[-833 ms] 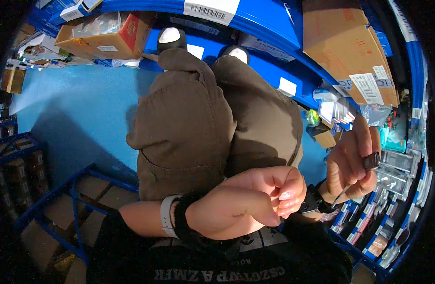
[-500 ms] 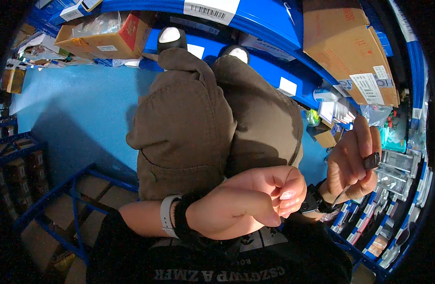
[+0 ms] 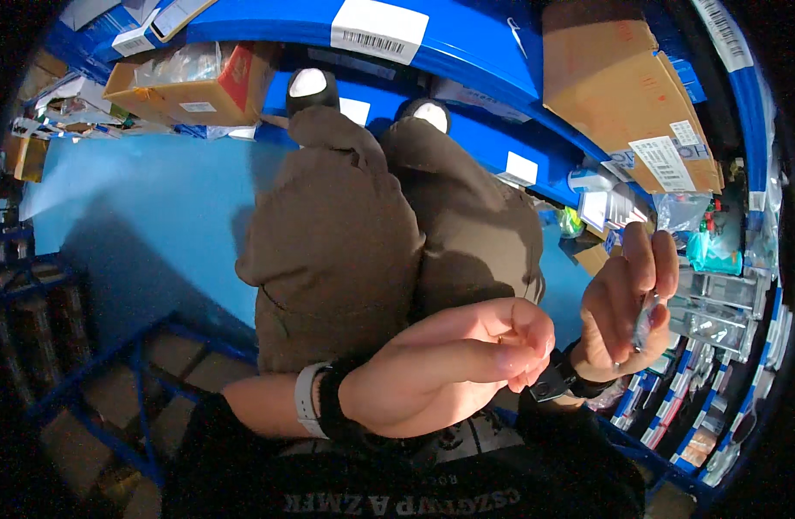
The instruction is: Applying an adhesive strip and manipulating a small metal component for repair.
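Observation:
My left hand [image 3: 454, 363] is closed, thumb and fingertips pressed together in a pinch. Whatever lies between them, if anything, is hidden. It wears a pale watch strap [image 3: 308, 400] and a black band. Just beyond its fingertips sits a small black device [image 3: 549, 382], strapped to my right wrist. My right hand [image 3: 609, 316] is raised on the right, palm turned inward. Its thumb and fingers close on a small flat glossy piece [image 3: 646, 323], seen nearly edge-on; its kind does not show.
Blue shelving [image 3: 475, 52] runs along the far side, over my shoes. A large cardboard box [image 3: 618, 86] stands on it at right. An open carton [image 3: 168, 99] with plastic bags is at far left. Clear drawers [image 3: 713, 298] line the right; a blue frame [image 3: 138, 389] stands lower left.
My right hand has shifted slightly left and rolled, so the small piece shows a thin glossy edge instead of its dark face. The left hand stays pinched, almost unmoved.

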Motion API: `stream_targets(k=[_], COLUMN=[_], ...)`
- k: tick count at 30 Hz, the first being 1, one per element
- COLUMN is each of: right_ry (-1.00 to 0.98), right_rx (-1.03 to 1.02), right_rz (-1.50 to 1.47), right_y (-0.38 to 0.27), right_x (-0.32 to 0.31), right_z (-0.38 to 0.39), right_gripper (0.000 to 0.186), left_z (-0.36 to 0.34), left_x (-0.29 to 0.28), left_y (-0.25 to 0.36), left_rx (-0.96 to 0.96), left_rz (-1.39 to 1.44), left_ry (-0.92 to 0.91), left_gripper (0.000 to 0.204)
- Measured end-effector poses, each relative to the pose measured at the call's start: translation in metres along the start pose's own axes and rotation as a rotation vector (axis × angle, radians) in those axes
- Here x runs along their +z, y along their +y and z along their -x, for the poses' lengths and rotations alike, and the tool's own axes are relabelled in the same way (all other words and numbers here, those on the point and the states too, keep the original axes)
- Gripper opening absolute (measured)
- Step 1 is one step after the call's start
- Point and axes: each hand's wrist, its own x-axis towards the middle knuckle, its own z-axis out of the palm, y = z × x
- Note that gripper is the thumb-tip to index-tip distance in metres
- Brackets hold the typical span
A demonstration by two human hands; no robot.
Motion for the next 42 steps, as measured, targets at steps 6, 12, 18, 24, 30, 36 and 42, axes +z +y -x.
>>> stream_targets(k=[6,12,18,24,30,36,42], right_ry=[-0.088,-0.293,-0.4,-0.332,-0.484,-0.472,-0.424], right_rx=[-0.409,-0.379,-0.29,-0.49,-0.633,-0.817,-0.789], right_rz=[0.774,1.085,1.113,1.262,1.136,1.291,1.445], right_y=[0.027,0.017,0.015,0.015,0.022,0.023,0.019], right_x=[0.009,0.015,0.021,0.036,0.04,0.05,0.053], right_z=[0.006,0.001,0.006,0.003,0.01,0.016,0.009], right_gripper=[0.03,0.033,0.037,0.024,0.031,0.035,0.031], left_z=[0.006,0.02,0.032,0.035,0.04,0.042,0.033], left_x=[-0.001,0.006,0.025,0.027,0.025,0.029,0.017], left_y=[0.004,0.017,0.037,0.025,0.035,0.034,0.032], left_rx=[0.2,0.441,0.61,0.848,0.88,0.961,1.0], left_rz=[0.013,-0.587,-1.259,-1.114,-1.409,-1.459,-1.438], left_ry=[-0.138,0.162,0.11,0.145,-0.161,-0.246,-0.132], left_gripper=[0.036,0.02,0.02,0.018,0.016,0.01,0.016])
